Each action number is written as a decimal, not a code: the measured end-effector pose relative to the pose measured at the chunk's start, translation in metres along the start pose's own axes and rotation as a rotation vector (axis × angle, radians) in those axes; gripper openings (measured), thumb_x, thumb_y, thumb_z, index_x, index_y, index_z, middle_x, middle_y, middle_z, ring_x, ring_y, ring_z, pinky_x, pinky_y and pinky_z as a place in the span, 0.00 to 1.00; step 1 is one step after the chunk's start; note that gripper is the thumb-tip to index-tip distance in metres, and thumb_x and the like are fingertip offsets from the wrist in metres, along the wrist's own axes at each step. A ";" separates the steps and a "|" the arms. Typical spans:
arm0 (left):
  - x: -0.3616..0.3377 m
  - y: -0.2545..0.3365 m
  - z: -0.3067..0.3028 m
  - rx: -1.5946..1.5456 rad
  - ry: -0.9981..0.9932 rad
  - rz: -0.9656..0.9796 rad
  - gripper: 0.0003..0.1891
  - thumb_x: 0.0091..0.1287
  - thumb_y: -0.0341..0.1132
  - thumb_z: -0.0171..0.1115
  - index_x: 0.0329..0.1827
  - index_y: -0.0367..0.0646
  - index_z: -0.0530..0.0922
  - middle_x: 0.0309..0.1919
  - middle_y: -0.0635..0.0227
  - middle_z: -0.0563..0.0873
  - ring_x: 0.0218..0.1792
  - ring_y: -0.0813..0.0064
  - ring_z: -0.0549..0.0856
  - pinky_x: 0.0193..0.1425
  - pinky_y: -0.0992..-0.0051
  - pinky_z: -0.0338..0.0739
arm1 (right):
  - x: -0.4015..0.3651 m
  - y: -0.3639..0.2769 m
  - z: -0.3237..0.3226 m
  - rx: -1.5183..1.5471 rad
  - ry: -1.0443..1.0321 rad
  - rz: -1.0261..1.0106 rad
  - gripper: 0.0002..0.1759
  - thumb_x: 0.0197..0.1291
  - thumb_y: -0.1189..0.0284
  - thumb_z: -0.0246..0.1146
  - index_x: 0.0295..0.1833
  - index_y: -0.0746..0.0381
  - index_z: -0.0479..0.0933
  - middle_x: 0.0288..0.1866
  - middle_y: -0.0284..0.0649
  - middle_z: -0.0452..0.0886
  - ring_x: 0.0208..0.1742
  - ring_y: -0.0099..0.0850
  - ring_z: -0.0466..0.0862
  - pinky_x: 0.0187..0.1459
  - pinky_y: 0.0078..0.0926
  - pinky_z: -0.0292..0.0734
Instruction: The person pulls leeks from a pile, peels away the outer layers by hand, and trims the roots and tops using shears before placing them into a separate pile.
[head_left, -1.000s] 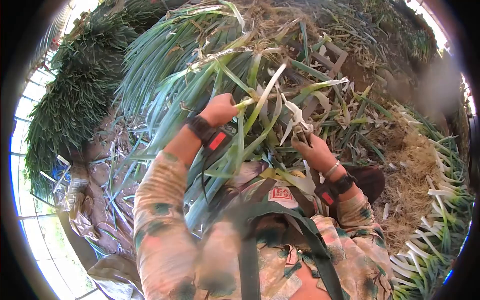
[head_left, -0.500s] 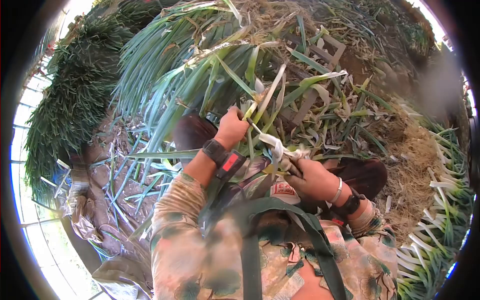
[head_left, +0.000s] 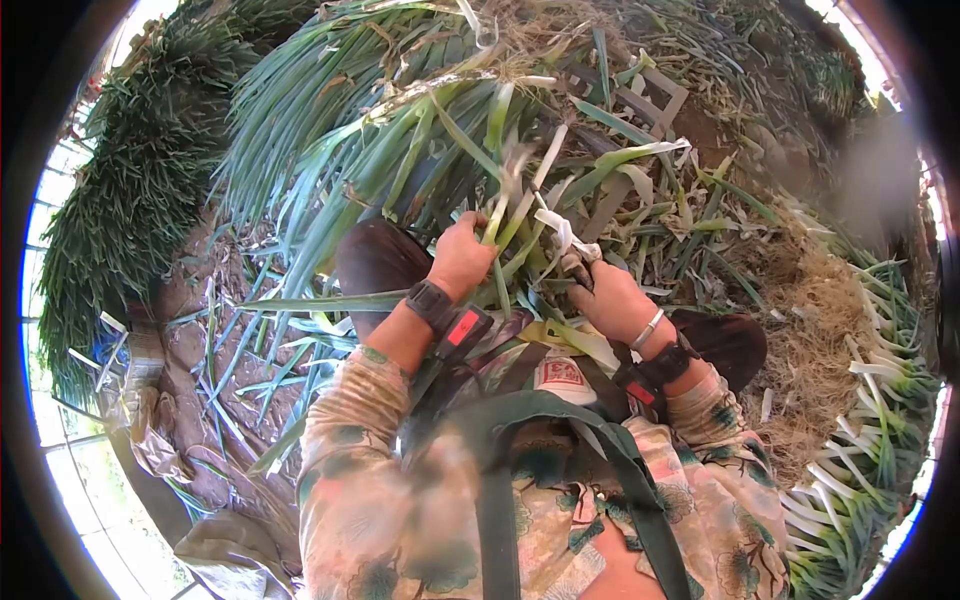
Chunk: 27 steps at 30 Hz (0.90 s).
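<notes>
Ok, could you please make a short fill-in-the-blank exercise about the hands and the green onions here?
The left hand closes around a green onion stalk, so its grip is ____.
The silver bracelet sits on the ____ wrist.
The right hand pinches a peel strip of ____ colour.
The tag on the left wristband is ____.
Missing words: shut, right, white, red.

The red print on the white chest patch [head_left: 562,375] is unreadable.
</notes>
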<state>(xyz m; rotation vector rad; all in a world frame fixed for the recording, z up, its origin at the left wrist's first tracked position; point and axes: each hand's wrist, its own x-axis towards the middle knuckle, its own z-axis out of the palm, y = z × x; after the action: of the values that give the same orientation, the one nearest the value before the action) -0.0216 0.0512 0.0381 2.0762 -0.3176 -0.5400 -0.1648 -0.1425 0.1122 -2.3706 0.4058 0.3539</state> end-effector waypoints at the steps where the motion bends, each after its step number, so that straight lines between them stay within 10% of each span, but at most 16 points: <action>1: -0.002 -0.003 -0.002 0.034 0.007 0.029 0.20 0.58 0.27 0.65 0.53 0.37 0.72 0.25 0.62 0.82 0.21 0.73 0.84 0.22 0.71 0.80 | -0.005 0.000 0.000 0.025 -0.016 -0.028 0.21 0.60 0.61 0.61 0.43 0.72 0.73 0.37 0.62 0.80 0.43 0.60 0.80 0.45 0.47 0.75; 27: -0.037 0.003 -0.014 0.041 -0.121 -0.086 0.23 0.56 0.28 0.65 0.57 0.33 0.76 0.24 0.61 0.84 0.19 0.72 0.83 0.23 0.71 0.80 | 0.063 0.000 0.006 -0.146 0.050 0.014 0.20 0.59 0.63 0.59 0.36 0.74 0.80 0.38 0.64 0.81 0.44 0.56 0.82 0.49 0.44 0.78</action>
<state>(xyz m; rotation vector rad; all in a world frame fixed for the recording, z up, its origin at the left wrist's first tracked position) -0.0468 0.0761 0.0565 2.1082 -0.3125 -0.7181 -0.1080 -0.1507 0.0852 -2.5238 0.4340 0.3414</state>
